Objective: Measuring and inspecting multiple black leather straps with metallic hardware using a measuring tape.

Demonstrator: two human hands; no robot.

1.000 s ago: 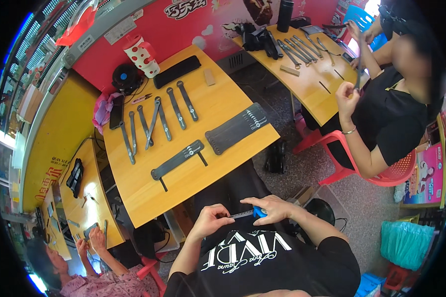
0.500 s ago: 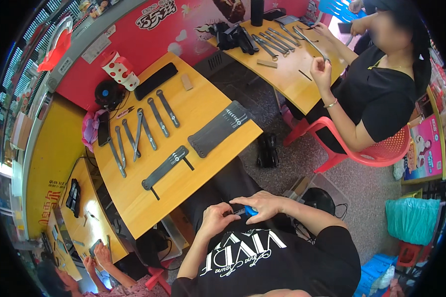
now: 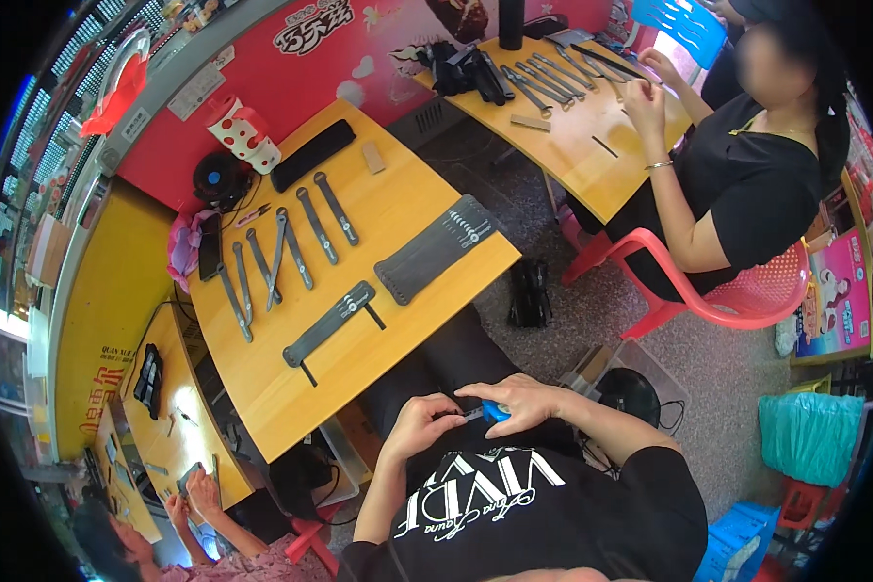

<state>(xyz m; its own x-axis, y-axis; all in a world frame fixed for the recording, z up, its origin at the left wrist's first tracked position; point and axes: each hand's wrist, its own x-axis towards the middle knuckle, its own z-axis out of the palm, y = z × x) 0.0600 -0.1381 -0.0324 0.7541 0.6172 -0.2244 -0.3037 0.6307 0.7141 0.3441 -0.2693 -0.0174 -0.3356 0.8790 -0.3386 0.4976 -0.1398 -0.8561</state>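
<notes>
Low over my lap, in front of my black shirt, my hands work close together. In my right hand (image 3: 524, 401) is a small blue object (image 3: 496, 411), partly covered by the thumb and fingers; it looks like a tape measure. A narrow pale strip (image 3: 473, 414) runs from it toward my left hand (image 3: 425, 423). My left thumb and forefinger are closed on the strip's end. My right forefinger stretches over toward the left fingers. Beyond my hands, on the wooden table (image 3: 262, 417), lie a dark grey printed pouch (image 3: 427, 257) and a smaller strapped pouch (image 3: 330, 325).
Several dark grey, wrench-shaped strips (image 3: 335, 209) lie in a row on the table. Behind them are a black case (image 3: 312, 155), a small fan (image 3: 221, 178) and a polka-dot container (image 3: 247, 136). At right, a co-worker sits on a red chair (image 3: 737, 296); another works at lower left.
The view has shifted slightly. My hands have moved a little apart, showing more pale strip between them. The co-worker at right has brought both hands closer together around a dark strip.
</notes>
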